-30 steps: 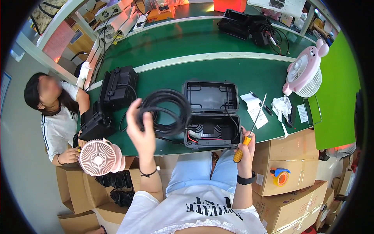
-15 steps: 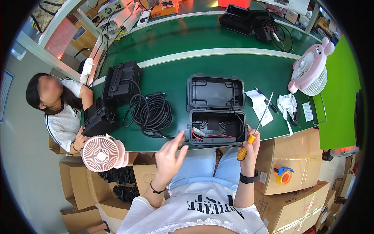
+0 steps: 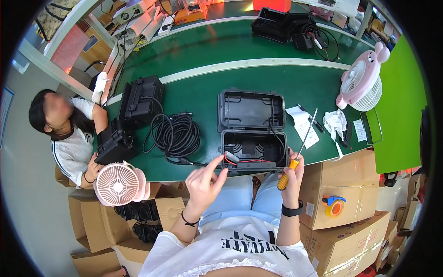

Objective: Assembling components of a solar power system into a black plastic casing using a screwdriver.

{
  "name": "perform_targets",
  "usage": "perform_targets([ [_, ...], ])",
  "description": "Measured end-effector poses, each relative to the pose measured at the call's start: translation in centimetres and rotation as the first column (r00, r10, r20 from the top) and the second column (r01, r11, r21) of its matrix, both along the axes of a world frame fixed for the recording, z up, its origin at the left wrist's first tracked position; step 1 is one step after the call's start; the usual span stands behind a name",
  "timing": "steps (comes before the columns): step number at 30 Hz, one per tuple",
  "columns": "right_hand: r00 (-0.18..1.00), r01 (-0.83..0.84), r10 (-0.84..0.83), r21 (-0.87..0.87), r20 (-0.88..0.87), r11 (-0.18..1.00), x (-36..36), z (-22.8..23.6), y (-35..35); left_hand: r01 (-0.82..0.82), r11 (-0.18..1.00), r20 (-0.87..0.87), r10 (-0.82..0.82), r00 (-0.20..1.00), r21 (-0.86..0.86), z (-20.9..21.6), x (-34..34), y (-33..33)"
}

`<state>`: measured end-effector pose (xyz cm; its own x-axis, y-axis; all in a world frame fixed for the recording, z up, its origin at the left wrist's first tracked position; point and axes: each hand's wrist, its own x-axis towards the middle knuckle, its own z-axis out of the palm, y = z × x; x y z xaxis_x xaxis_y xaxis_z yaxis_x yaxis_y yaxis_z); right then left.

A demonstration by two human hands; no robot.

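An opened black plastic case (image 3: pixel 251 165) lies near the front edge of the green table, its lid (image 3: pixel 251 110) folded back on the far side. Inside, a red wire (image 3: pixel 256 160) runs from a small grey connector (image 3: pixel 232 157). My left hand (image 3: pixel 201 184) is at the case's near left corner, index finger and thumb apart, the index tip close to the red wire. In my right hand (image 3: pixel 295 177) is a screwdriver with a yellow handle (image 3: pixel 283 181), its long shaft (image 3: pixel 308 131) slanting up and away. That hand's fingers are also at the case's near right corner.
Left of the case lie a coiled black cable (image 3: pixel 173 138) and more black cases (image 3: pixel 142 99). A pink fan (image 3: pixel 119 184) stands at the table's left edge, near a seated person (image 3: pixel 69 134). On the right are a paper sheet (image 3: pixel 302 125), white crumpled material (image 3: pixel 334 122) and another fan (image 3: pixel 362 81).
My left hand has moved slightly right and nearer the case, its index finger now at the corner by the red wire. The right hand still holds the screwdriver. The whole view has shifted slightly.
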<state>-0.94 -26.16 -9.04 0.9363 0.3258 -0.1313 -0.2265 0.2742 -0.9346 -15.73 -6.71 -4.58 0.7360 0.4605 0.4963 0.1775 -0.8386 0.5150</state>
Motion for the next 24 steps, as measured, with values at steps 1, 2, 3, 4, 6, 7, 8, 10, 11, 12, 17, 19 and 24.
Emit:
perform_targets([
  [1, 1.000, -0.002, 0.002, -0.008, 0.015, 1.000, 0.0, 0.2, 0.1, -0.004, 1.000, -0.001, 0.004, 1.000, 0.001, -0.3, -0.5, 0.1],
  [2, 1.000, -0.004, 0.005, -0.016, 0.030, 1.000, 0.0, 0.3, 0.2, -0.006, 0.990, -0.058, -0.002, 0.998, -0.144, -0.8, -1.0, 0.3],
  [3, 1.000, -0.008, 0.008, -0.015, 0.030, 1.000, 0.0, 0.4, 0.2, -0.015, 0.958, -0.112, -0.018, 0.994, -0.286, -1.1, -1.3, 0.5],
  [4, 0.999, -0.012, 0.013, -0.020, 0.038, 1.000, 0.1, 0.4, 0.2, -0.019, 0.958, -0.111, -0.014, 0.994, -0.287, -0.9, -1.0, 0.7],
  [6, 0.999, -0.018, 0.019, -0.026, 0.048, 1.000, 0.2, 0.3, 0.1, 0.090, 0.996, 0.065, -0.090, 0.994, 0.001, -0.3, 0.2, 1.3],
  [7, 0.998, -0.010, 0.012, -0.024, 0.055, 1.000, 0.2, 0.2, 0.1, 0.147, 0.987, 0.047, -0.145, 0.988, -0.057, -0.2, 0.3, 1.4],
  [8, 0.998, -0.002, 0.003, -0.022, 0.062, 1.000, 0.2, 0.0, 0.1, 0.182, 0.983, 0.066, -0.182, 0.981, 0.002, 0.1, 0.8, 1.2],
  [10, 0.998, 0.000, 0.001, -0.030, 0.060, 1.000, 0.1, -0.2, 0.0, 0.260, 0.963, 0.028, -0.263, 0.964, 0.074, 0.6, 1.9, 0.8],
  [11, 0.999, 0.002, 0.000, -0.038, 0.054, 0.999, 0.0, -0.2, 0.0, 0.263, 0.954, -0.051, -0.258, 0.965, 0.145, 0.9, 2.2, 0.6],
  [12, 0.998, 0.002, 0.000, -0.038, 0.057, 0.999, -0.1, -0.1, 0.1, 0.269, 0.939, -0.130, -0.245, 0.961, 0.213, 1.3, 2.7, 0.3],
  [17, 0.997, -0.051, 0.054, -0.076, 0.047, 0.996, 0.0, 0.3, -0.3, 0.221, 0.945, -0.208, -0.172, 0.963, 0.239, 1.7, 3.8, 0.7],
  [19, 0.997, -0.053, 0.057, -0.088, 0.049, 0.995, 0.2, 0.4, -0.6, 0.235, 0.935, -0.248, -0.169, 0.954, 0.265, 2.2, 3.6, 0.9],
  [24, 0.997, -0.042, 0.047, -0.063, 0.067, 0.997, 0.3, 0.7, -0.8, 0.124, 0.918, -0.207, -0.047, 0.977, 0.376, 2.5, 4.5, -0.9],
])
